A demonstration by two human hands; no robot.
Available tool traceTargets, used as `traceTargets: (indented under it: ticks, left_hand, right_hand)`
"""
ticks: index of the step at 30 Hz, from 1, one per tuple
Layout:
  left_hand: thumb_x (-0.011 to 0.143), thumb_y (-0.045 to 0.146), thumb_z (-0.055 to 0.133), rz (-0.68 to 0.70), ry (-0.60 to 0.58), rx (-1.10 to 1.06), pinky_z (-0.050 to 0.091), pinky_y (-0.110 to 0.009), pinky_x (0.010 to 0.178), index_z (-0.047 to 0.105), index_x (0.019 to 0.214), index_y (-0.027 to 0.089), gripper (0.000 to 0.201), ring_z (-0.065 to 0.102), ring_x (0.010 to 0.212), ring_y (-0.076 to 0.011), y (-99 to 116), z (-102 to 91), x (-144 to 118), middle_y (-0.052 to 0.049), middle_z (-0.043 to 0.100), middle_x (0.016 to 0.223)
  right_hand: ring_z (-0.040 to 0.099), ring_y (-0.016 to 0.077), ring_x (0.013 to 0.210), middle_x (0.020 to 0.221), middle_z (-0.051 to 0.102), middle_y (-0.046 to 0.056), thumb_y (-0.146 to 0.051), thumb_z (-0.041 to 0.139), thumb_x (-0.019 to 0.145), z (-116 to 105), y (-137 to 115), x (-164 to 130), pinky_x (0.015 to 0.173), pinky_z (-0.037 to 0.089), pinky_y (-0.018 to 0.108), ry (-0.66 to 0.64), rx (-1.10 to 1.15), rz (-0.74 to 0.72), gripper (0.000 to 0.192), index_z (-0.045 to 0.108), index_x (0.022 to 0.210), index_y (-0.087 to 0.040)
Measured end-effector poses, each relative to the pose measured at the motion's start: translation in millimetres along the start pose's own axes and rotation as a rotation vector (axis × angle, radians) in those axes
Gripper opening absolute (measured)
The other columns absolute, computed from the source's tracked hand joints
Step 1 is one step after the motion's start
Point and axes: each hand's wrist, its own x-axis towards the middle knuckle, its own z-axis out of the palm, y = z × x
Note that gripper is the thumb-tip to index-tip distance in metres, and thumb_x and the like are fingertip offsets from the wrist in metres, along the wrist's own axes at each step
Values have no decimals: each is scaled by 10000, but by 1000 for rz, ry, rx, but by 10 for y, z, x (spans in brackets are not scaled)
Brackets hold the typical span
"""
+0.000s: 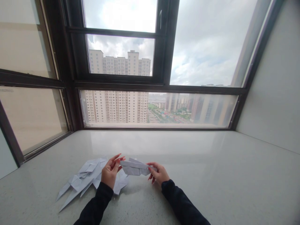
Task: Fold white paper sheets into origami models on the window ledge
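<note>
A folded white paper boat [134, 168] is held up in front of me, level and lengthwise between both hands. My left hand [111, 170] pinches its left end between thumb and fingers. On the other side, my right hand [160, 173] grips the right end, thumb in front and fingertips partly below. Beside and behind my left hand lies a heap of folded white paper pieces [86, 175], some with long pointed tips. My left wrist covers part of that heap.
A pale speckled stone sill [211, 175] spreads under everything. Dark window frames [122, 85] rise along the back and left, with tall buildings [119, 106] beyond the glass. A white wall [274, 87] closes off the right side.
</note>
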Motion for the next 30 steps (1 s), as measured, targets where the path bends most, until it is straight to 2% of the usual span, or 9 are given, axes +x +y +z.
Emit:
traceTargets:
  ticks: [3, 6, 10, 13, 17, 21, 26, 28, 30]
  left_hand:
    - [583, 394, 659, -38, -55, -11, 511, -322, 713, 562, 950, 141, 456, 611, 872, -236, -72, 12, 1, -97, 673, 907]
    - [571, 345, 665, -3, -90, 36, 496, -334, 753, 581, 879, 138, 380, 619, 849, -229, -135, 25, 10, -93, 674, 893]
    - [575, 287, 653, 39, -90, 120, 478, -342, 787, 593, 806, 142, 279, 623, 826, -220, -180, 9, 29, -79, 678, 860]
    - [574, 262, 650, 40, -83, 139, 467, -344, 804, 603, 770, 144, 233, 617, 839, -221, -192, -7, 27, -73, 680, 840]
    - [581, 260, 642, 39, -87, 155, 462, -338, 809, 604, 762, 145, 218, 612, 846, -218, -205, 19, -8, -70, 680, 829]
    - [586, 290, 639, 28, -117, 154, 473, -333, 788, 594, 795, 141, 261, 608, 855, -220, -225, 66, -45, -82, 671, 860]
    - [559, 349, 672, 23, -34, 47, 430, -315, 854, 502, 1013, 174, 515, 444, 1107, -240, -280, 75, -24, -115, 491, 1194]
    - [521, 375, 703, -28, -34, -16, 415, -317, 868, 454, 1076, 178, 639, 424, 1124, -255, -301, 88, -25, -135, 412, 1261]
    - [505, 393, 718, -115, -88, -76, 427, -334, 845, 404, 1132, 175, 735, 473, 1073, -269, -299, 115, -55, -155, 441, 1227]
  right_hand:
    - [539, 132, 344, 471, 542, -24, -470, 531, 601, 2, -23, -5, 266, 343, 186, -109, 61, 44, 420, 554, 844, -128]
    - [544, 146, 344, 373, 504, -45, -411, 554, 587, 0, -52, -11, 280, 343, 184, -219, 121, 94, 406, 563, 867, -116]
    - [606, 165, 485, 499, 608, 6, -277, 616, 524, 20, -94, -28, 463, 470, 266, -279, 280, 120, 397, 578, 883, -114]
    - [608, 164, 523, 544, 629, 18, -262, 646, 507, 44, -113, -46, 529, 481, 295, -310, 351, 145, 425, 584, 903, -120]
    - [577, 133, 478, 610, 627, 21, -353, 694, 495, 50, -110, -54, 416, 430, 228, -250, 245, 85, 466, 598, 893, -130]
    - [517, 97, 373, 551, 600, 10, -455, 684, 497, 27, -101, -42, 314, 333, 179, -199, 92, 91, 453, 613, 791, -118]
    - [524, 109, 368, 503, 583, 5, -501, 666, 506, 11, -89, -23, 309, 342, 185, -115, 148, 34, 477, 598, 767, -108]
    - [520, 110, 363, 501, 583, 6, -497, 671, 507, 7, -83, -17, 312, 352, 191, -92, 175, 9, 475, 598, 771, -108]
    - [519, 110, 362, 510, 588, 9, -494, 677, 505, 4, -80, -16, 317, 360, 198, -86, 191, -5, 478, 601, 778, -110]
